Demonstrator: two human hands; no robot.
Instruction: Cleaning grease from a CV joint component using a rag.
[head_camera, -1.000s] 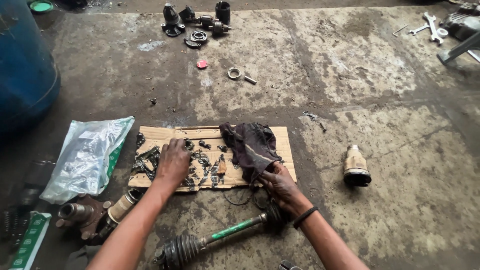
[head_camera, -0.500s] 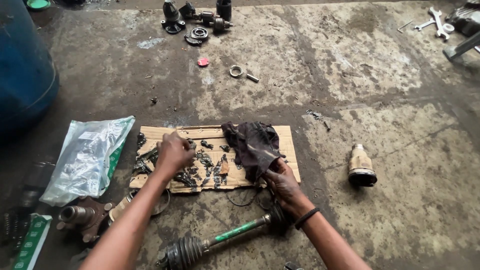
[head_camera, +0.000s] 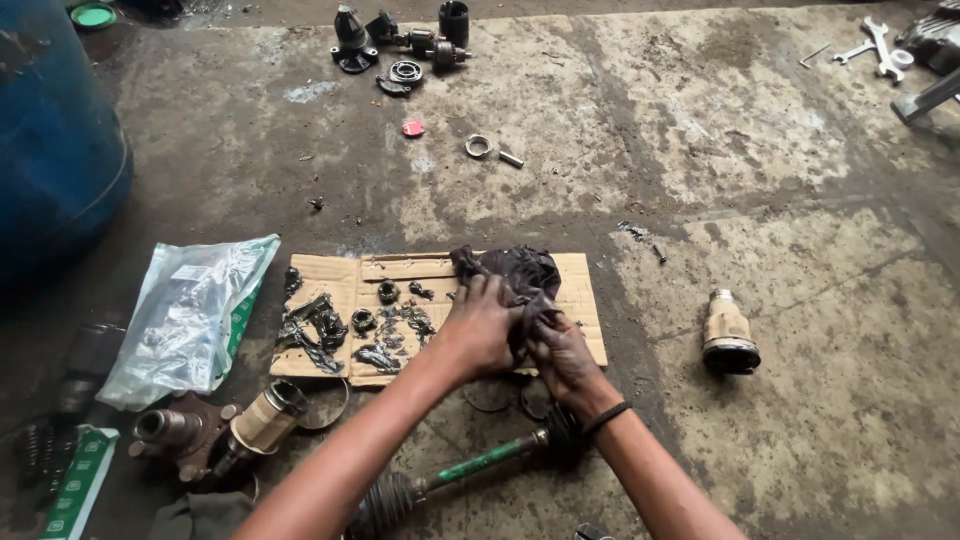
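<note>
As both grip it, dark rag (head_camera: 515, 285) between left hand (head_camera: 482, 325), right hand (head_camera: 558, 345)

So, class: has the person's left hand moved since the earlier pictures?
Yes. The left hand has shifted right along the cardboard sheet, off the greasy small parts and onto the dark rag, beside the right hand.

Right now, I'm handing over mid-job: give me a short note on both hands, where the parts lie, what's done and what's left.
Left hand and right hand: both on the dark greasy rag, working it together at the cardboard sheet's right end.
Small greasy parts lie spread on the cardboard's left half.
Drive shaft with rubber boot lies on the floor under the forearms; a joint housing stands to the right, a plastic bag to the left.
Done: parts laid out. Left: they look greasy still; shaft not reassembled.
</note>
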